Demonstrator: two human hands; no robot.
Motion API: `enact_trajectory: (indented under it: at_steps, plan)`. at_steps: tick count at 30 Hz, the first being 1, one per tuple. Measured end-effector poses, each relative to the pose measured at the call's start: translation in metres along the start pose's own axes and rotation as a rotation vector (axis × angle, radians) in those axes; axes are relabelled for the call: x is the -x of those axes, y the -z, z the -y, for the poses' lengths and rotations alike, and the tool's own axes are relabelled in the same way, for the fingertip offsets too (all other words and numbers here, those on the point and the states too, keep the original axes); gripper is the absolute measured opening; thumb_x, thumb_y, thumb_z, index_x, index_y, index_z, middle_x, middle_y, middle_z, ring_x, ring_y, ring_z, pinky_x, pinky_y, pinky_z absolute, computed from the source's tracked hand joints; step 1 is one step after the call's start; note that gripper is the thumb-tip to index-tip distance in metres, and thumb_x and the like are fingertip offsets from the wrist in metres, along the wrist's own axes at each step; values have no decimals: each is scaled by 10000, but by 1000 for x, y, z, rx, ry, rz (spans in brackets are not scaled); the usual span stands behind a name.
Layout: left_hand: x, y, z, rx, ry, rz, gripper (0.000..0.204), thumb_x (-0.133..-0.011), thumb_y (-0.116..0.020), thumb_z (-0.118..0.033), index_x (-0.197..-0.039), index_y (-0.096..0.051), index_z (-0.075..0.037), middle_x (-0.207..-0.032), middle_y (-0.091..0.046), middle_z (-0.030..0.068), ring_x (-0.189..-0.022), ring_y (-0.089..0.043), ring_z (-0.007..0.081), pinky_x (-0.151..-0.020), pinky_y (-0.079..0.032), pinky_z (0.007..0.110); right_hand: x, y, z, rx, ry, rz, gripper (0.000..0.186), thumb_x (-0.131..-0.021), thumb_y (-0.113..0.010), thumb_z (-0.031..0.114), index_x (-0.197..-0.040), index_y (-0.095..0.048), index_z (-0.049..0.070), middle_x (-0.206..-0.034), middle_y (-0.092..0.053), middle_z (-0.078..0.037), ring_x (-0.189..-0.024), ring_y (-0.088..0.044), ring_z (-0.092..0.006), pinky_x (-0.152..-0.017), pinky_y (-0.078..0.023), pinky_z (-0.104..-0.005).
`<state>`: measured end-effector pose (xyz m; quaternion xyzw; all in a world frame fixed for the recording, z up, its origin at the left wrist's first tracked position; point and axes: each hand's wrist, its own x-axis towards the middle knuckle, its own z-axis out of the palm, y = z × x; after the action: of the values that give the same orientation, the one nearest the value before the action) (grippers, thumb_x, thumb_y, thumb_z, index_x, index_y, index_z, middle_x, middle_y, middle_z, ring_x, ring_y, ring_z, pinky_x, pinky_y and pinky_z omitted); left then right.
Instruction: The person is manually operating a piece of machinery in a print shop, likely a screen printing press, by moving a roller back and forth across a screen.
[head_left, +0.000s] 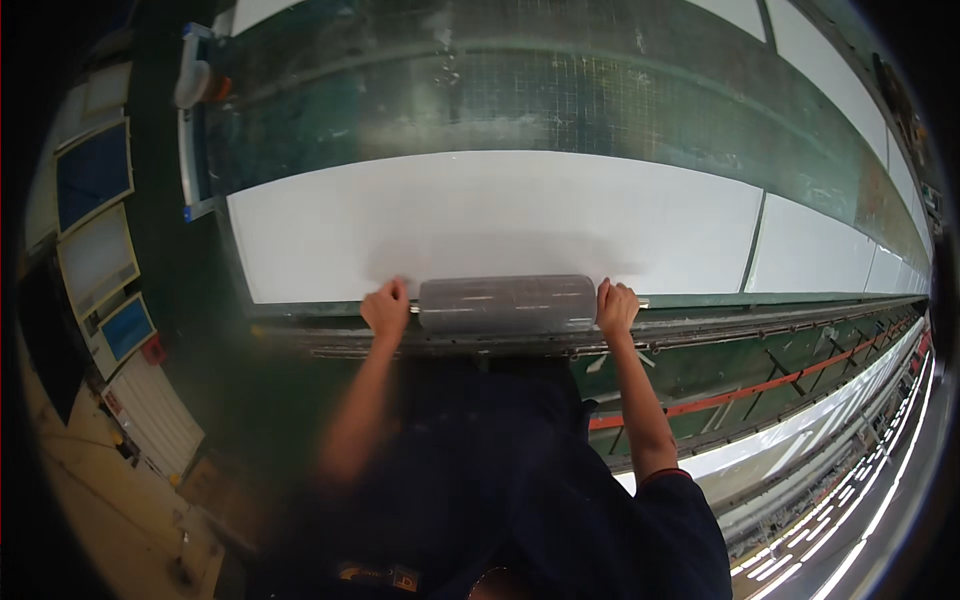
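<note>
Roller [507,304], grey and glossy, sits just below the centre of the frame, level across the near edge of a long white panel [490,200], and there's a hand at each end of it. Left hand [386,307] is curled in tight at the roller's left end, fingers bunched, seemingly gripping the short rod there; right hand [618,307] has its fingers folded in at the other end, with a stub of metal rod [643,303] poking out past it toward the right. No wide fingers on either side, then. Is the roller touching the panel or held just above it? Can't tell from this angle, though a soft shadow spreads over the white just above it in the frame. So the step in hand, as I read it, is steadying and lining up the roller along that lower edge. Any move from here would call for both wrists working together, roller parallel to the edge, neither end dipping first. Watch the rail [470,342] running along just below it; a low end might knock there, I'd say. Green tabletop [500,95] fills the upper middle of the frame beyond the panel, a second white panel [810,250] lies to the right past a narrow gap, and framed sheets [94,172] stand along the far left.
</note>
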<state>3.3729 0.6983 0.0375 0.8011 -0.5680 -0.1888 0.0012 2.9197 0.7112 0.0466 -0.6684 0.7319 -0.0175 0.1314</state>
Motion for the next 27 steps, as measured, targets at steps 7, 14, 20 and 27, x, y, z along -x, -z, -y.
enact_trajectory:
  at_steps: [7, 14, 20, 27]
  plan:
    - [-161, 27, -41, 263, -76, -398, 282, -955, -654, -260, -781, -675, -40, -741, -646, 90, -708, -629, 272, -700, -489, 385, -179, 8, 7, -246, -45, -364, 364, -1013, -519, 165, -667, -561, 61, -633, -530, -163, -584, -547, -374, -541, -404, -516]
    - [-299, 67, -110, 247, 8, -309, 380, -898, -667, -412, -796, -673, -46, -868, -706, 104, -797, -660, 351, -723, -495, 433, -333, 17, 32, -224, -283, -310, 529, -1046, -450, 382, -753, -718, 31, -745, -691, -226, -716, -667, -459, -646, -499, -551]
    - [-247, 58, -95, 227, 72, -374, 421, -900, -690, -423, -734, -670, -37, -715, -681, 130, -688, -658, 333, -671, -492, 424, -272, 14, 29, -288, -191, -322, 453, -1030, -505, 319, -710, -668, 43, -724, -669, -198, -694, -646, -418, -621, -480, -549]
    - [-87, 13, -35, 190, -155, -281, 346, -989, -550, -292, -710, -610, -97, -703, -605, 100, -684, -608, 323, -598, -455, 449, -102, 0, 9, -136, 45, -346, 298, -977, -517, 166, -689, -564, 107, -652, -577, -88, -611, -564, -315, -577, -404, -448]
